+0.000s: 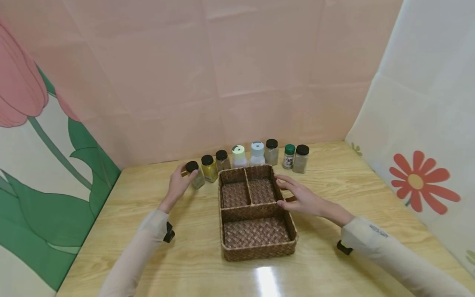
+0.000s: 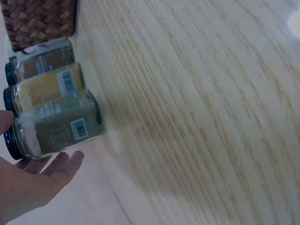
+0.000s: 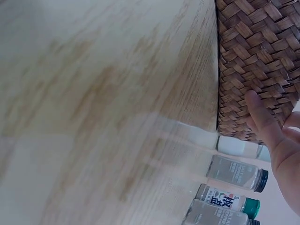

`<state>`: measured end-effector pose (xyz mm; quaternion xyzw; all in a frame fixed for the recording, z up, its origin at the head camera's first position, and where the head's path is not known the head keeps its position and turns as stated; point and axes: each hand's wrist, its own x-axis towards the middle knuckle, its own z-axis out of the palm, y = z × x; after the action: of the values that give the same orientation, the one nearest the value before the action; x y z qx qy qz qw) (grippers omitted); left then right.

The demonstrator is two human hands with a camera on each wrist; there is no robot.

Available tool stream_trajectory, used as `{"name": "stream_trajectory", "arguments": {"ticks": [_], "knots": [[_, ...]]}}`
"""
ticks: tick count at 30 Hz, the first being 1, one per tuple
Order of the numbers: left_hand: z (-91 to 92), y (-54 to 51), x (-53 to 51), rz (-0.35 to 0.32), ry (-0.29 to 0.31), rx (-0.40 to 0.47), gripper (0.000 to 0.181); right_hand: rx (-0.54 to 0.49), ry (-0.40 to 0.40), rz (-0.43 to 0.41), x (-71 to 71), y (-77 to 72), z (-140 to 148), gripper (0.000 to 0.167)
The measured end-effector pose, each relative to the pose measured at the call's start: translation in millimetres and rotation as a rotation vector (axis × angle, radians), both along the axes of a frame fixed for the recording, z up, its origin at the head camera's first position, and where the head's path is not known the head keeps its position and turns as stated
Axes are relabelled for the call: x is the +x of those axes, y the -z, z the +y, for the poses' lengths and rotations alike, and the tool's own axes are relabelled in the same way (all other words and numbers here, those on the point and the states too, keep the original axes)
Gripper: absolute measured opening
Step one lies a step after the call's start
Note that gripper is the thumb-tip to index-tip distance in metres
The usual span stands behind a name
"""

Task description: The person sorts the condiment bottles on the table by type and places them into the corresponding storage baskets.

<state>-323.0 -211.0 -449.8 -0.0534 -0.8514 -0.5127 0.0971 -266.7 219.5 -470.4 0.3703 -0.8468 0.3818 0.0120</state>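
My left hand holds a glass spice jar with a black lid at the left end of a row. In the left wrist view, the thumb lies by the lid of this jar and the fingers lie along its other side. A brown woven basket with three compartments sits in front of the row. My right hand touches the basket's right side near the divider, fingers fairly straight. The right wrist view has one finger resting on the woven wall.
Beside the held jar stand a yellow jar and a brown one. Behind the basket are two pale-capped bottles. Further right come a grey jar, a green-capped bottle and another black-lidded jar. A cloth backdrop borders the wooden table.
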Motion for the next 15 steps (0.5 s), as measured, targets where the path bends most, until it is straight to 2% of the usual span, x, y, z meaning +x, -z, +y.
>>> {"name": "stream_trajectory", "arguments": {"ticks": [8,15], "knots": [[0.6,-1.8,0.2,-0.001,-0.013,-0.013,0.056,-0.011,0.003,-0.015,-0.8,0.2,-2.5,0.074],[0.6,-5.0,-1.5,0.004,-0.012,-0.015,0.065,-0.016,0.002,-0.009,0.7,-0.9,-2.9,0.073]]}}
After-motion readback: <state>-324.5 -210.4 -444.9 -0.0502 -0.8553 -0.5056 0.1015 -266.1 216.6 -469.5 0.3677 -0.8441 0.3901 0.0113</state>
